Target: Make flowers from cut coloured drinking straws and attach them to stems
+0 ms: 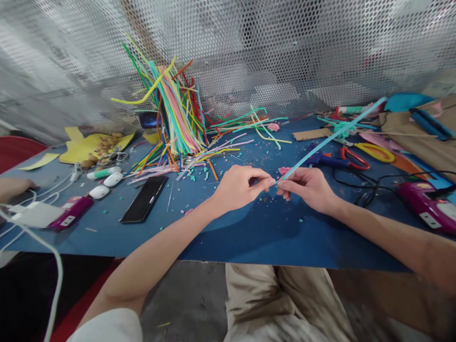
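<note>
A long light blue pipe cleaner point(331, 137) slants up and to the right from between my two hands. My right hand point(308, 189) pinches it close to its lower end. Thumb and fingertips of my left hand point(244, 187) are pressed together at the very tip of that end, nearly touching my right fingertips. Just behind my right fingers lies a small pink piece point(284, 170). Small blue-green scraps point(205, 175) are scattered on the blue table point(228, 242) to the left of my hands.
A tall bundle of coloured pipe cleaners point(178, 109) stands at the back left. Near it lie a black phone point(144, 199) and a purple power strip point(73, 211). Rightward are a blue glue gun point(327, 160), scissors point(374, 152) and another purple strip point(427, 202). Another person's hand point(14, 189) shows far left.
</note>
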### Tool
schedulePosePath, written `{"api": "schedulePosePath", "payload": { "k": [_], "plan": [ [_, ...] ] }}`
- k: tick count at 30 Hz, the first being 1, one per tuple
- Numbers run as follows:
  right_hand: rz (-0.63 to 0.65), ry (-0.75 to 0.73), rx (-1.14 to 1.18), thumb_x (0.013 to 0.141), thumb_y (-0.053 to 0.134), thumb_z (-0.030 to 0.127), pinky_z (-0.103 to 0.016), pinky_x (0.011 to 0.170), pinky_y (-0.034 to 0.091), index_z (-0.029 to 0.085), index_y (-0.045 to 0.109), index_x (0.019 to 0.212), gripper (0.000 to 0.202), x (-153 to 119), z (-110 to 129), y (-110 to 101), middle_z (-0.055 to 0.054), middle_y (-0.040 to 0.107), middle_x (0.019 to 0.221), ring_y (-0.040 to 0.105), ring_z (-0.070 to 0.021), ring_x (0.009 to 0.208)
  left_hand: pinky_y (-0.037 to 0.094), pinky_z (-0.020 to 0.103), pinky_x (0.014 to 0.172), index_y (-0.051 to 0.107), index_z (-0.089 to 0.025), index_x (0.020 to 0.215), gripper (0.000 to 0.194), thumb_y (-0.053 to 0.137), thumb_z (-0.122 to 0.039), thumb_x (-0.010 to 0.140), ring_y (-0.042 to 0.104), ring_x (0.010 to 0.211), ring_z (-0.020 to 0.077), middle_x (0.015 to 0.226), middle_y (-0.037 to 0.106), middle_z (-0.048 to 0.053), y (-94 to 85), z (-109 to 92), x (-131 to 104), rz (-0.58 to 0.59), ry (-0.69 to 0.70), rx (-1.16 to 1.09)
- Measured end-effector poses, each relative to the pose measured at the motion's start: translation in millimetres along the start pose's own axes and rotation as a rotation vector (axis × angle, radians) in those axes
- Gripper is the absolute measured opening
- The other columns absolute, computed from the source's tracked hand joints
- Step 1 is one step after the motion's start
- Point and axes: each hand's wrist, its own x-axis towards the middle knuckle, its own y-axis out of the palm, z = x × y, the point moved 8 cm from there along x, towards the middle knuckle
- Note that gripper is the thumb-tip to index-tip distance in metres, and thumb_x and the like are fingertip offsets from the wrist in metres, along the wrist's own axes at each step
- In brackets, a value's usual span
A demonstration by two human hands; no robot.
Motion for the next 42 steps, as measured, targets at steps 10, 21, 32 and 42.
{"api": "schedulePosePath", "payload": {
  "k": [10, 21, 32, 42],
  "plan": [
    [0.011, 0.327, 0.329, 0.073, 0.083, 0.036, -0.022, 0.046, 0.046, 0.015, 0.067, 0.069, 0.027, -4.3, -19.4, 7.5, -0.002, 0.067, 0.064, 0.057, -0.009, 0.05, 0.039, 0.033, 0.08, 0.068, -0.035, 0.115, 0.021, 0.059, -0.028, 0.097, 0.061, 0.079, 0.0112, 0.109, 0.076, -0.008, -8.3, -19.4, -17.9, -0.273, 0.542, 0.636],
    [0.096, 0.395, 0.363, 0.073, 0.083, 0.039, -0.022, 0.051, 0.047, 0.014, 0.068, 0.07, 0.029, -7.7, -16.0, 17.4, -0.003, 0.066, 0.066, 0.058, -0.0085, 0.054, 0.038, 0.032, 0.074, 0.064, -0.039, 0.123, 0.029, 0.059, -0.027, 0.097, 0.061, 0.077, 0.0096, 0.109, 0.076, -0.007, -10.6, -14.5, -19.7, -0.284, 0.625, 0.584],
    [0.025, 0.135, 0.102, 0.077, 0.079, 0.044, -0.03, 0.066, 0.055, 0.017, 0.072, 0.087, 0.03, 2.2, -12.6, 0.4, -0.005, 0.073, 0.079, 0.065, -0.0138, 0.065, 0.046, 0.027, 0.08, 0.07, -0.02, 0.101, 0.025, 0.048, -0.032, 0.101, 0.063, 0.087, 0.0141, 0.094, 0.074, 0.003, 4.6, -6.0, -0.7, -0.087, 0.299, 0.277],
    [-0.127, -0.155, -0.382, 0.085, 0.07, 0.045, -0.035, 0.069, 0.056, 0.022, 0.075, 0.084, 0.023, -5.3, 16.1, -9.2, -0.004, 0.074, 0.079, 0.068, -0.0194, 0.067, 0.045, 0.023, 0.062, 0.072, -0.019, 0.095, 0.031, 0.047, -0.035, 0.102, 0.061, 0.064, 0.0099, 0.077, 0.073, 0.0, 11.8, 11.7, 5.2, 0.109, -0.018, -0.152]
  ]
}}
